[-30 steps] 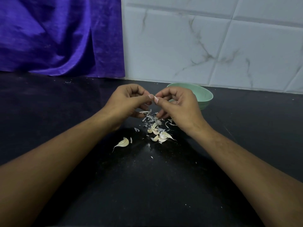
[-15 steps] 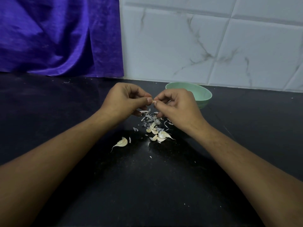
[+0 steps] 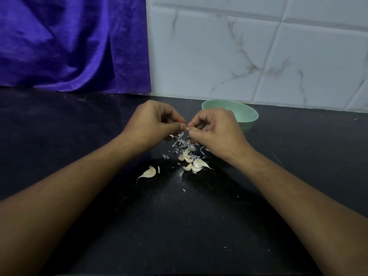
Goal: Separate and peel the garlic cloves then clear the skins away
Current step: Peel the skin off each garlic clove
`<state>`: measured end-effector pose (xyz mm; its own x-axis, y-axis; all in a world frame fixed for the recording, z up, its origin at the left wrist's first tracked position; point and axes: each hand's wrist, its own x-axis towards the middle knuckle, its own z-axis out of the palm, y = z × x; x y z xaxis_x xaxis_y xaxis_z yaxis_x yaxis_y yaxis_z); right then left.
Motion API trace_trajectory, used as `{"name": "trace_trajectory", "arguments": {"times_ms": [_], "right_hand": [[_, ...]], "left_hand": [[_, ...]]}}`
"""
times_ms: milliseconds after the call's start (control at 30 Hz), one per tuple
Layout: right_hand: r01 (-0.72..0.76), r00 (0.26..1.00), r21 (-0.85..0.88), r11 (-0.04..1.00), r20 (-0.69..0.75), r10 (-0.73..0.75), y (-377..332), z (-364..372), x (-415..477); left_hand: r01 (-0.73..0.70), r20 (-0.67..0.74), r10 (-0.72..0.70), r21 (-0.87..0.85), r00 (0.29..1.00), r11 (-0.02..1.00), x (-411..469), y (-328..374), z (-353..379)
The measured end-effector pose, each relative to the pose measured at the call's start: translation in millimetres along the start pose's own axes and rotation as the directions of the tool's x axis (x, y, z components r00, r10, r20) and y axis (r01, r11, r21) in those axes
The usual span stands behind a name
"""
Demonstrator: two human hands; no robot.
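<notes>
My left hand point(image 3: 153, 122) and my right hand point(image 3: 215, 128) meet fingertip to fingertip above the black counter, both pinched on one small garlic clove point(image 3: 187, 128); only its pale tip shows between the thumbs. Below the hands lies a heap of thin grey-white skins point(image 3: 182, 144). Several unpeeled cloves point(image 3: 196, 164) lie in a cluster just in front of the heap. One more clove point(image 3: 149, 173) with a long tail lies apart to the left.
A pale green bowl point(image 3: 247, 116) stands behind my right hand, near the white marbled tile wall; its inside is hidden. A purple cloth point(image 3: 69, 46) hangs at the back left. Small skin flecks dot the black counter point(image 3: 179, 226).
Both hands have sunk slightly, still pinched together on the clove. The cloves and skins on the counter have not moved.
</notes>
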<state>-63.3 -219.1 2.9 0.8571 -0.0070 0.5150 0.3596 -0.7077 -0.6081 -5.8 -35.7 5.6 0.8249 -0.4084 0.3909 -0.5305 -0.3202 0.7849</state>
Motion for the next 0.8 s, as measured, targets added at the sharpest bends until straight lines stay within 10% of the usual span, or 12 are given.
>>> {"name": "trace_trajectory", "arguments": {"times_ms": [400, 800], "right_hand": [[-0.131, 0.991, 0.192, 0.973, 0.022, 0.129, -4, 5, -1], [-0.357, 0.928, 0.625, 0.694, 0.151, 0.342, -11, 6, -1]], "left_hand": [[-0.074, -0.01, 0.074, 0.009, 0.997, 0.997, -4, 1, 1], [-0.116, -0.033, 0.112, -0.129, 0.993, 0.985, 2, -3, -3]]}}
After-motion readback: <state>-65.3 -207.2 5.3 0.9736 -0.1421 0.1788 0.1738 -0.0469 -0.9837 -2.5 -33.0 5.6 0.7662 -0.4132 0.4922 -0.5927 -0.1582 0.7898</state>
